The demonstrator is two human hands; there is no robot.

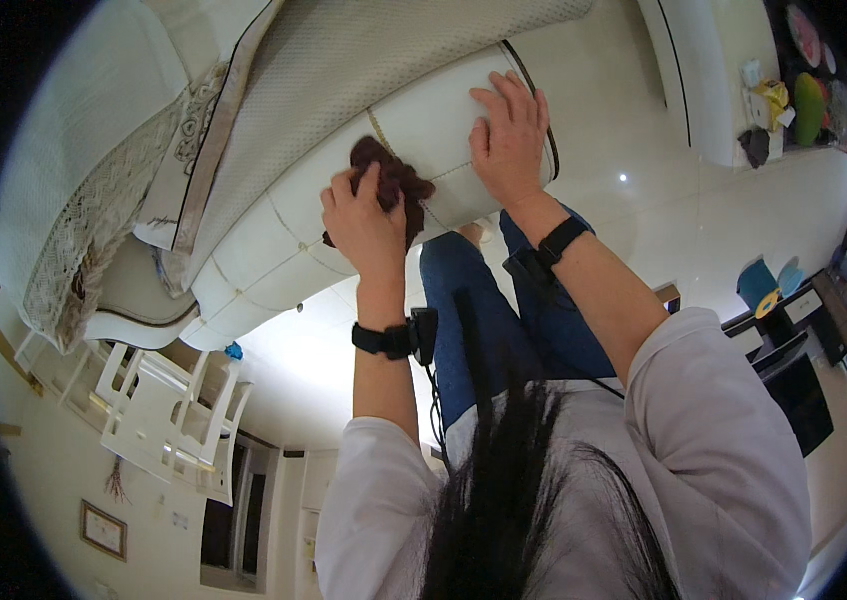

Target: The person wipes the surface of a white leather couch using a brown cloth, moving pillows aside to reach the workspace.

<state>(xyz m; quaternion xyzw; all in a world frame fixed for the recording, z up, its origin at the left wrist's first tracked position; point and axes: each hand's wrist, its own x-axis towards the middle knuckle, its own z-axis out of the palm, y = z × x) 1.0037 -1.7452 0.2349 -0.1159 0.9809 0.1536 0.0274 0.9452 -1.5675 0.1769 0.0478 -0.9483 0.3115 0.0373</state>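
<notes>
A crumpled dark brown cloth (pixel 393 180) lies against the white padded front of a sofa (pixel 266 240). My left hand (pixel 363 221) grips it with curled fingers, pressing it to the sofa near a seam with gold-coloured trim. To the right, my right hand (pixel 507 139) rests on the sofa's end panel by its dark piping, fingers spread and holding nothing. Above both hands, a pale textured seat cover (pixel 363 67) drapes over the seat. Each of my wrists wears a black strap with a small device.
A cushion with dark edging (pixel 202 142) and a lace-trimmed cover (pixel 93 232) lie at the left. White chairs (pixel 168 405) stand beyond the sofa. On the right, a low white table (pixel 723 97) bears a green fruit (pixel 809 109) and small packages. Glossy tiles (pixel 618 202) cover the floor.
</notes>
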